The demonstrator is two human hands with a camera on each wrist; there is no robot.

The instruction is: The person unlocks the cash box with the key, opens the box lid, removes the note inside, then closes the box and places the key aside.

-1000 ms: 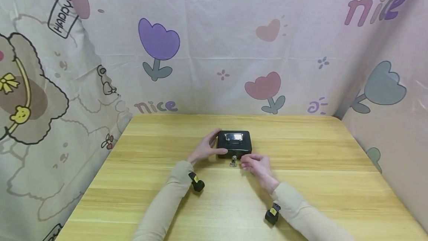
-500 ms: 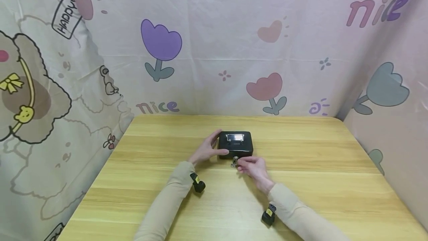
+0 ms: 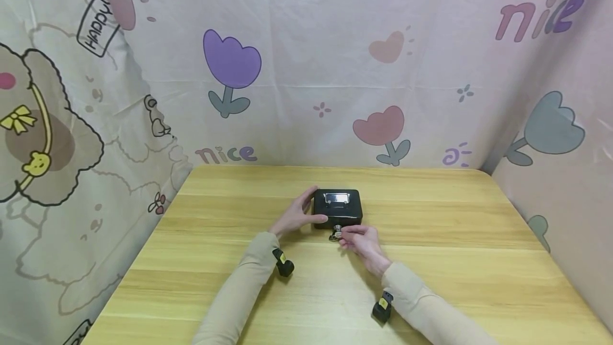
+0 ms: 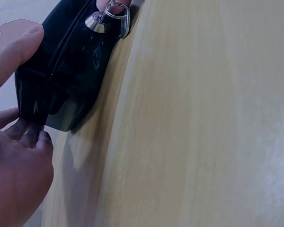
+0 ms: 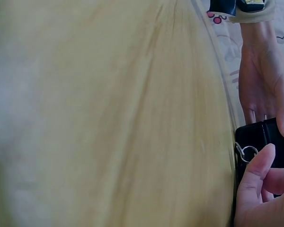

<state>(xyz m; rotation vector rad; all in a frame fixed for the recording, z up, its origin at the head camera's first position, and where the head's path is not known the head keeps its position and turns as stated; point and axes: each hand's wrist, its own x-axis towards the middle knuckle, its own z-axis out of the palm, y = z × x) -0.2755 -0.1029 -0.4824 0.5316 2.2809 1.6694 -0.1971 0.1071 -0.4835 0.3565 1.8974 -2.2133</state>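
Note:
A small black cash box (image 3: 351, 212) with a metal handle (image 3: 337, 198) on its lid sits on the wooden table. My left hand (image 3: 293, 217) holds its left end, with the thumb on the front edge of the lid and the fingers around the side. A silver lock cylinder (image 4: 95, 22) stands out from the box's front. At that lock, the thumb and fingers of my right hand (image 3: 366, 242) pinch a key, mostly hidden behind the fingertips. A key ring (image 5: 249, 153) hangs beside the pinching thumb in the right wrist view.
The wooden table (image 3: 431, 206) reaches back to a printed cloth (image 3: 306, 57) hung behind it and along both sides. Each wrist wears a small black camera on a strap, such as the left wrist camera (image 3: 284, 267).
My right hand has moved left from the box's front right corner to the lock and pinches the key there. The ring's pose has shifted. My left hand keeps its hold on the box.

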